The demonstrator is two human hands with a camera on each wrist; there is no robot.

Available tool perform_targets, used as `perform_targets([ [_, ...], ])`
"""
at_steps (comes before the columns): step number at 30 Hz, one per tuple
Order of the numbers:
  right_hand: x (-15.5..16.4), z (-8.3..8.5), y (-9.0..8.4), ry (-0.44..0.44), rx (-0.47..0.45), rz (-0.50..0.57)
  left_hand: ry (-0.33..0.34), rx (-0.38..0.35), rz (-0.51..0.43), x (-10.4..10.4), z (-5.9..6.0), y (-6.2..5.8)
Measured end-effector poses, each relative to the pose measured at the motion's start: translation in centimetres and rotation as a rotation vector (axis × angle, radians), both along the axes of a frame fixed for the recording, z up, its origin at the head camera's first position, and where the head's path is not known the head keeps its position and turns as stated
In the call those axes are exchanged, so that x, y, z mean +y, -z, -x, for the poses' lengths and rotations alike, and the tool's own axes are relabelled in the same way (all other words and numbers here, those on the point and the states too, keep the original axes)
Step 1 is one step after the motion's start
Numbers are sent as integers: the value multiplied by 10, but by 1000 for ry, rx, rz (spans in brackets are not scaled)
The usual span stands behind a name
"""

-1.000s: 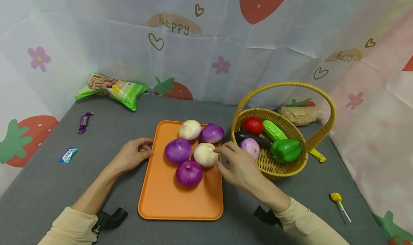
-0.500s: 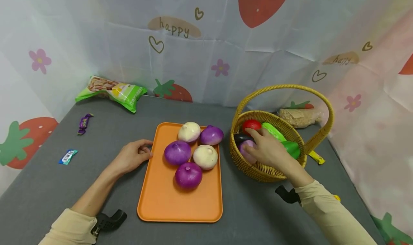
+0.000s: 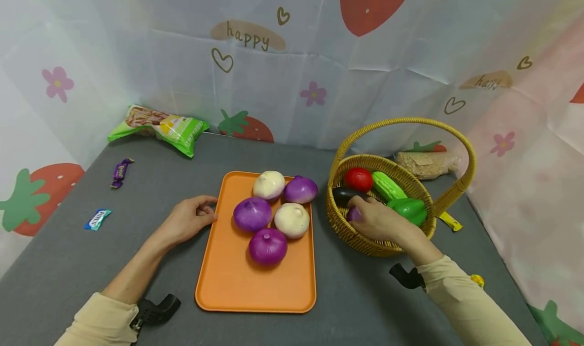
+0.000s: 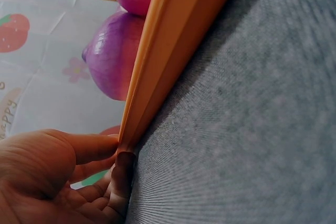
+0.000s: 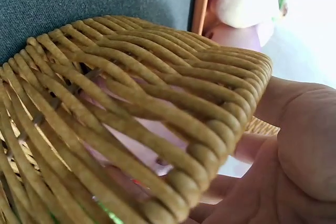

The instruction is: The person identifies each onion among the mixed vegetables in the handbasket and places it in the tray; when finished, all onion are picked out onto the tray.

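My left hand (image 3: 188, 220) lies at the left edge of the orange tray (image 3: 255, 291), its thumb and a finger pinching the rim in the left wrist view. On the tray sit purple onions, one of them a deep-purple onion (image 3: 267, 247), and white-topped ones such as the near white onion (image 3: 292, 220). My right hand (image 3: 380, 222) reaches down into the yellow wicker basket (image 3: 353, 242), fingers curled round a light purple onion (image 3: 354, 214) that they mostly cover. The right wrist view shows the basket's wall in front of that onion.
Inside the basket lie a tomato (image 3: 358, 179), an eggplant (image 3: 344, 196), a green cucumber-like vegetable (image 3: 388, 185) and a green pepper (image 3: 410, 210). The tall handle (image 3: 406, 120) arches over them. A snack bag (image 3: 159, 128) and small candies lie left; a grain bag (image 3: 424, 163) is behind the basket.
My right hand has left the white onion on the tray, moved right into the basket and closed its fingers round the light purple onion. The left hand has stayed at the tray's edge.
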State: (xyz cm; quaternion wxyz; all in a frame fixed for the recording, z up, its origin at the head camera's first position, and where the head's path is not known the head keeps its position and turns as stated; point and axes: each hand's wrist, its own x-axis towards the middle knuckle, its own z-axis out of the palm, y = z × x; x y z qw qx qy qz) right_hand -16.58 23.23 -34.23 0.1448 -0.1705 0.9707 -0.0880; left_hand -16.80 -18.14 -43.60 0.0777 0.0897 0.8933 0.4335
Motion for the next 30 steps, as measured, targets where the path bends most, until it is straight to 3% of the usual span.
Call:
perform_targets([
  [7, 5, 0, -5, 63, 25, 4, 0, 12, 5, 0, -1, 0],
  [12, 7, -6, -17, 145, 160, 55, 3, 18, 3, 0, -1, 0],
  [16, 4, -16, -25, 188, 285, 155, 2, 18, 4, 0, 0, -1],
  [23, -8, -40, -25, 64, 430, 368, 3, 22, 12, 0, 0, -1],
  [30, -25, -69, -10, -71, 444, 372, 0, 25, 17, 1, 0, 0],
])
